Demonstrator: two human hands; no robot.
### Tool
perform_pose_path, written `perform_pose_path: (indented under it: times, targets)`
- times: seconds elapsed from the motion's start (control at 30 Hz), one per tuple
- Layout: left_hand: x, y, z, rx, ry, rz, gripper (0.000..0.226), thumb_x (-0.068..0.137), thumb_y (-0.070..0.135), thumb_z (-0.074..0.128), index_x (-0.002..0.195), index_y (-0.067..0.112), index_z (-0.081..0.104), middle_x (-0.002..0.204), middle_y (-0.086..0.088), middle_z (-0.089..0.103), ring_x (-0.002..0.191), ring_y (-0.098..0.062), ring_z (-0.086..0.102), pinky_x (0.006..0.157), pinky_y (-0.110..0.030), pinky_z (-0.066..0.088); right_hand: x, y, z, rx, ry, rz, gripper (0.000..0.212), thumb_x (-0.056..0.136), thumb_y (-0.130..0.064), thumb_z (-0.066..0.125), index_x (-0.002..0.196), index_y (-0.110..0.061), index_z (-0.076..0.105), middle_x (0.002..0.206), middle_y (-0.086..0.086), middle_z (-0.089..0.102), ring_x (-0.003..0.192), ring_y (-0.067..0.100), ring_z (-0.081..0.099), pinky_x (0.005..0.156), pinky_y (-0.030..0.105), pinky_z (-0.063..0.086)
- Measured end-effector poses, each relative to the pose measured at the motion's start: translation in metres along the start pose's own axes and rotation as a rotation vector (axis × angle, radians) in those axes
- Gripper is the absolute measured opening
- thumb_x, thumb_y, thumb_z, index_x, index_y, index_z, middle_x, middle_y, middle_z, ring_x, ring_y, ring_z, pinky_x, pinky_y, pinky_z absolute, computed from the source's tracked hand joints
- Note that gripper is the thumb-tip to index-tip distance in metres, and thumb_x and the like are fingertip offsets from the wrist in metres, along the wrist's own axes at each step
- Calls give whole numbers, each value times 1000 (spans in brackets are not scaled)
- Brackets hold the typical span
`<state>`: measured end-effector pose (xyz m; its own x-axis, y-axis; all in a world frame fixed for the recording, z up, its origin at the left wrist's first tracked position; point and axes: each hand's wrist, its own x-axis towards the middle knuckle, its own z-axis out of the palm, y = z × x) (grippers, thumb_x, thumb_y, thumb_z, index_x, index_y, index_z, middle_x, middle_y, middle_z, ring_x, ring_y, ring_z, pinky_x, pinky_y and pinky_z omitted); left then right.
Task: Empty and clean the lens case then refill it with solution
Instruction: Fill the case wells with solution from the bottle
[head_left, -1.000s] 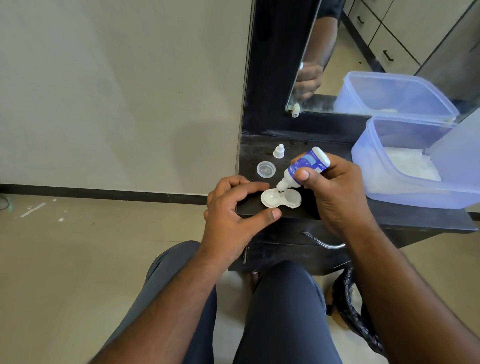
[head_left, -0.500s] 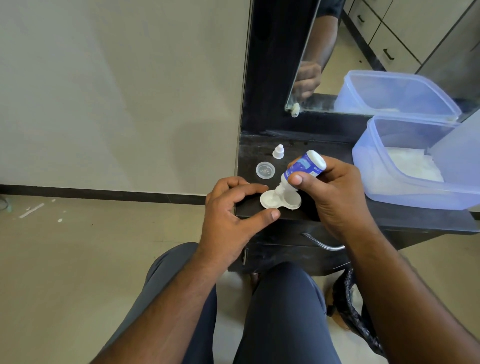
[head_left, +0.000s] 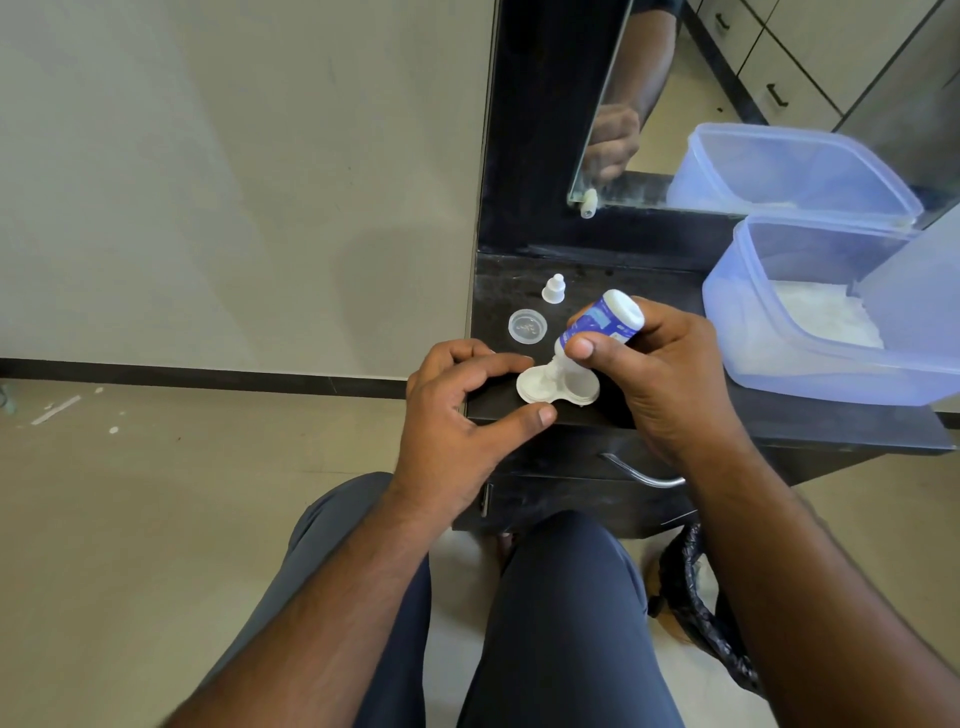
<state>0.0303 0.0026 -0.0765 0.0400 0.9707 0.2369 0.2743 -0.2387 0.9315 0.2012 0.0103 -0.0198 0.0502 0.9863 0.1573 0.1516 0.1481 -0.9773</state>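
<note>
Here the right hand (head_left: 660, 374) tips the solution bottle (head_left: 597, 327) over the lens case (head_left: 558, 387).

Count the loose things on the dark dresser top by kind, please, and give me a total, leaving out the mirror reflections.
Lens case: 1
Solution bottle, tipped nozzle-down in the right hand: 1
Bottle cap: 1
Clear round lid: 1
Translucent blue tub: 1
Total: 5

Head view, looking steeply down, close over hands (head_left: 561, 400).
</note>
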Motion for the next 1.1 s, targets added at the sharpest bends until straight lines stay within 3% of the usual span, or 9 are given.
perform_pose_path:
  times: [0.2, 0.43, 0.93, 1.1]
  targets:
    - [0, -1, 1, 4, 10, 5, 40, 62, 51, 78, 100, 45, 70, 103, 26, 48, 112, -19, 54, 93, -42, 50, 0, 0, 1, 7, -3, 2, 26, 70, -21, 79, 86, -2, 72, 79, 6, 72, 75, 14, 68, 67, 23, 53]
    - [-1, 0, 0, 0, 3, -7, 44, 63, 51, 77, 104, 38, 71, 104, 25, 49, 113, -22, 53, 92, -42, 51, -2, -4, 4, -6, 9, -7, 21, 68, -26, 73, 82, -10, 71, 73, -8, 72, 71, 6, 67, 64, 16, 51]
    - [-1, 0, 0, 23, -6, 1, 43, 63, 52, 75, 104, 40, 70, 104, 27, 47, 112, -18, 52, 92, -40, 51, -1, -2, 3, -26, 24, -10, 22, 68, -27, 74, 82, -11, 72, 76, -4, 73, 73, 8, 67, 65, 18, 51]
    - [-1, 0, 0, 18, -8, 1, 43, 63, 52, 76, 103, 40, 70, 104, 28, 47, 113, -18, 52, 92, -40, 51, 0, 2, 0, -10, 27, -17, 25, 70, -24, 80, 86, -6, 73, 80, 4, 73, 77, 16, 68, 68, 24, 52]
